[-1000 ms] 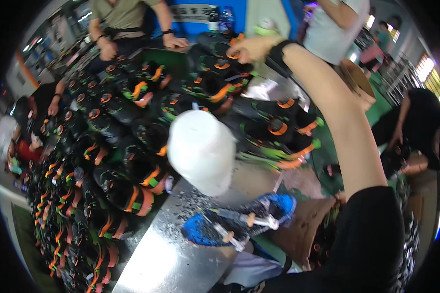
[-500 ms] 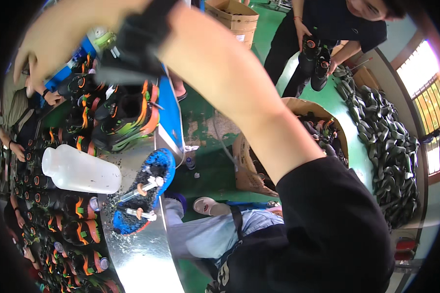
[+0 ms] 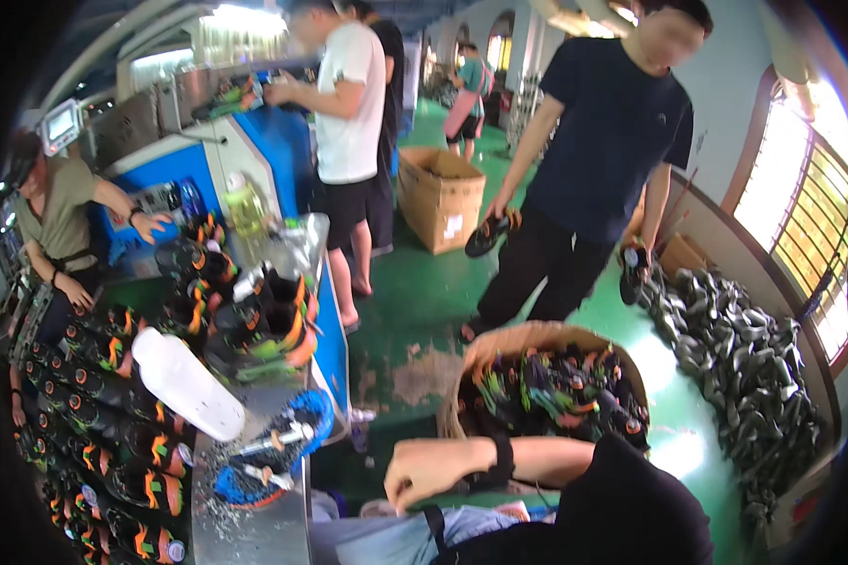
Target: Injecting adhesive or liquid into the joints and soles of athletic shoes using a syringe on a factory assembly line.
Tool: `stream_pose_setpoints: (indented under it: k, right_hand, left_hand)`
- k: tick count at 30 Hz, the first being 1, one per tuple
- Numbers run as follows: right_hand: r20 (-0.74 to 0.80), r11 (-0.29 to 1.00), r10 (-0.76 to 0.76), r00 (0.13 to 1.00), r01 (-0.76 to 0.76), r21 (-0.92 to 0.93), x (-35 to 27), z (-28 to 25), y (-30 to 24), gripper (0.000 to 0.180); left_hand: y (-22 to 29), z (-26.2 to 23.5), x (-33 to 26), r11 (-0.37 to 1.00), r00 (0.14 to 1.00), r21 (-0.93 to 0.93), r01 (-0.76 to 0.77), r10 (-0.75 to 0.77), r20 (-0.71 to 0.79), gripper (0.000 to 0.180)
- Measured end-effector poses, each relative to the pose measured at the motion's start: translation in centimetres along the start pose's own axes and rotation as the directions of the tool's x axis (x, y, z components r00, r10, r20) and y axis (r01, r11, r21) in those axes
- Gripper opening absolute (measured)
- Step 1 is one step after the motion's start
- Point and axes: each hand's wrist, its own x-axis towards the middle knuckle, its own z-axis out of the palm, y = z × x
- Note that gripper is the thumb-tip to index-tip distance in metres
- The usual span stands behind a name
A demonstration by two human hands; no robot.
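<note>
My right hand [image 3: 435, 474], with a black band at its wrist, is over my lap at the front edge of the metal bench. Its fingers curl down loosely, and nothing shows in them. My left hand is out of the picture. Closest to the right hand on the bench lies a blue sole-shaped piece [image 3: 313, 411] strewn with black crumbs. Two slim metal tools with pale ends [image 3: 271, 477] rest across it. Beside it a white plastic bottle [image 3: 190, 388] lies on its side. Behind stand black shoes with orange and green trim [image 3: 264, 325].
Many more such shoes [image 3: 146, 480] crowd the left side. A carton of shoes [image 3: 471, 377] stands on the floor beyond my arm. One co-worker [image 3: 598, 141] stands past it with a shoe in each hand; another person [image 3: 66, 212] sits far left. Dark pieces [image 3: 735, 367] are heaped at right.
My right arm has drawn back from over the shoes at upper left to my lap. The view has tilted up. The co-worker has moved the two shoes apart, one in each hand.
</note>
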Motion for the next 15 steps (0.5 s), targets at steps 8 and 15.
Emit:
stream_pose_setpoints:
  k: [8, 15]
  right_hand:
    - [0.100, 0.994, -0.093, 0.991, 0.086, 0.072, 2.7, 5.0, -1.7, 0.014]
    - [0.090, 0.999, -0.048, 0.995, 0.049, -0.005, 2.4, 5.6, -1.6, 0.015]
  left_hand:
    - [5.9, -1.5, -0.6, 0.995, 0.968, 0.086, -0.059, 0.036, 0.248, 0.010]
    - [1.4, -2.9, 3.0, 0.398, 0.476, 0.270, -0.877, 0.636, 0.607, 0.032]
